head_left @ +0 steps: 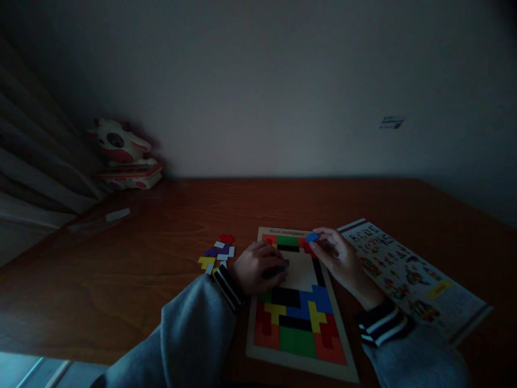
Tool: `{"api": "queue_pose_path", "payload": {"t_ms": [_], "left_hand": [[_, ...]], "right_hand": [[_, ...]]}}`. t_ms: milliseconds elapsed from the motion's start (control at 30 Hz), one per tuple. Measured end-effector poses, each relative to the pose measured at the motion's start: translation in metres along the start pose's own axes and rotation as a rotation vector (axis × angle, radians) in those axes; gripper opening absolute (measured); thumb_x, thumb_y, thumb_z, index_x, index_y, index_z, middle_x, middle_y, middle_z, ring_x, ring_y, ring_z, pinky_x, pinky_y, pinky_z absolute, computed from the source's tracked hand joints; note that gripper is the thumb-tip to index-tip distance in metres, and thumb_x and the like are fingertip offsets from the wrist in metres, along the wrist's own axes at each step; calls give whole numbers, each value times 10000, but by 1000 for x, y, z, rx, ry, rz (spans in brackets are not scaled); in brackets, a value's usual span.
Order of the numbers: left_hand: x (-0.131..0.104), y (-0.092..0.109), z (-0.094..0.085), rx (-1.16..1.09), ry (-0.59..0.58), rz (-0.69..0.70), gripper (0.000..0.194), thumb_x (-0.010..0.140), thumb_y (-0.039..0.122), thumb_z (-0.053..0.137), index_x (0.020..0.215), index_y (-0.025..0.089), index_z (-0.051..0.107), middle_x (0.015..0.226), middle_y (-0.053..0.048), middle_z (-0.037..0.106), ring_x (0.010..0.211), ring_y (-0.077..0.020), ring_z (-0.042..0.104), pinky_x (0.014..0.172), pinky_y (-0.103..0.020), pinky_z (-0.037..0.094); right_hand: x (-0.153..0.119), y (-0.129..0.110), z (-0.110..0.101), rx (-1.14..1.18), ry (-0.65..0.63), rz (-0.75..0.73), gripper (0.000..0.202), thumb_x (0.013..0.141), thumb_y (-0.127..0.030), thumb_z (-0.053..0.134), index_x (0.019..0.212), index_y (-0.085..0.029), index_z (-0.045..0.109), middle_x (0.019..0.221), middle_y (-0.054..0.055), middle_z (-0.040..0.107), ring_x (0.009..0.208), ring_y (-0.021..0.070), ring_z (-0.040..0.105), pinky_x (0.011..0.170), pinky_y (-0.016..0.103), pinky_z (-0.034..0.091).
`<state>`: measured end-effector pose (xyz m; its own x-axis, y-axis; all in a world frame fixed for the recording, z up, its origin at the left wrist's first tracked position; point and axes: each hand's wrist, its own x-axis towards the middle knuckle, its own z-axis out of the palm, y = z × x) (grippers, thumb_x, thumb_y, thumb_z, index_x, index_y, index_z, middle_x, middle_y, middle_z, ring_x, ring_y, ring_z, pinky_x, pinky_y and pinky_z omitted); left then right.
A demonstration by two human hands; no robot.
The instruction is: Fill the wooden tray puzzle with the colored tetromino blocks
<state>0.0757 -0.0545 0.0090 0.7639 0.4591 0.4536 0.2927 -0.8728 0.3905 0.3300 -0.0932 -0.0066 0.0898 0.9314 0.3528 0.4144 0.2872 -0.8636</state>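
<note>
A wooden puzzle board [262,347] lies on the brown table, mostly filled with coloured block pieces, with an unfilled patch near its middle. My left hand [258,267] rests on the board's left side, fingers curled over a dark blue piece [285,263] at the edge of that patch. My right hand [337,257] hovers over the board's upper right and pinches a small blue piece [312,236] between its fingertips. Grey sleeves with striped cuffs cover both forearms.
Several loose pieces [218,253] in red, purple, yellow and white lie left of the board. A printed pattern sheet [407,275] lies to the right. A plush toy [123,156] sits at the far left corner by the wall. A small pale strip [117,215] lies nearby.
</note>
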Motion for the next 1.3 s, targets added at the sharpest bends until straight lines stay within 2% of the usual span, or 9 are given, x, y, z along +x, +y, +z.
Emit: {"api": "queue_pose_path", "payload": {"t_ms": [200,367,533,700,833,967,1067,1167,1300], "left_hand": [[-3,-4,2,47,-35,1,226,891,320,623,1074,223,712,1073,-72,677,1014,-225,587,902,-393,479],[-2,1,-3,35,-13,29,255,892,251,570,1107,208,702,1065,-84,680,990,-223,591,885,-391,482],[-1,3,-5,21,5,40,381,803,123,540,1146,197,690,1077,-89,677,983,-234,587,883,-407,496],[0,3,-3,-37,58,37,301,870,197,567,1146,195,687,1072,-100,673,986,-218,608,883,-389,523],[0,2,-2,-73,123,9,240,905,194,554,1089,192,708,1043,-94,684,962,-199,641,850,-354,557],[-1,2,-5,-181,114,-37,356,841,98,514,1138,186,690,1096,-99,667,975,-188,655,856,-331,573],[-2,0,-4,-184,106,-32,449,771,57,509,1163,190,682,1111,-98,663,1001,-204,644,867,-352,569],[-2,-3,-1,-102,100,-9,365,816,81,538,1117,195,710,1053,-89,680,962,-199,637,855,-352,560],[-2,-5,2,-8,90,34,203,889,207,609,1037,204,749,903,-73,679,860,-187,611,778,-325,548]], "right_hand": [[-4,-3,-4,-216,-139,-106,195,955,-378,513,1056,-250,620,1001,60,674,888,210,641,797,377,529],[-4,-5,-3,-205,-114,-69,227,953,-399,515,1064,-240,634,996,60,681,879,207,641,775,358,534],[-4,-5,-3,-210,-126,-66,272,964,-424,493,1109,-251,645,1052,63,687,934,211,646,807,355,535],[-2,-2,-3,-196,-93,-52,266,957,-435,506,1088,-251,646,1032,62,703,922,213,664,798,359,550],[-3,-1,-2,-148,-89,-30,289,955,-433,517,1164,-256,610,1028,55,706,921,209,670,792,357,555],[-4,1,-2,-143,-72,-13,322,948,-440,528,1207,-257,587,1008,53,705,911,209,669,779,353,553],[-4,2,-3,-150,-75,-8,317,943,-441,538,1186,-246,596,999,56,707,897,209,670,767,351,553],[-4,1,-3,-149,-70,-4,315,938,-439,548,1181,-246,598,992,55,705,885,208,669,755,348,548],[-3,-2,-3,-115,-53,17,275,919,-439,582,1106,-240,609,945,47,702,841,196,668,741,339,541]]}}
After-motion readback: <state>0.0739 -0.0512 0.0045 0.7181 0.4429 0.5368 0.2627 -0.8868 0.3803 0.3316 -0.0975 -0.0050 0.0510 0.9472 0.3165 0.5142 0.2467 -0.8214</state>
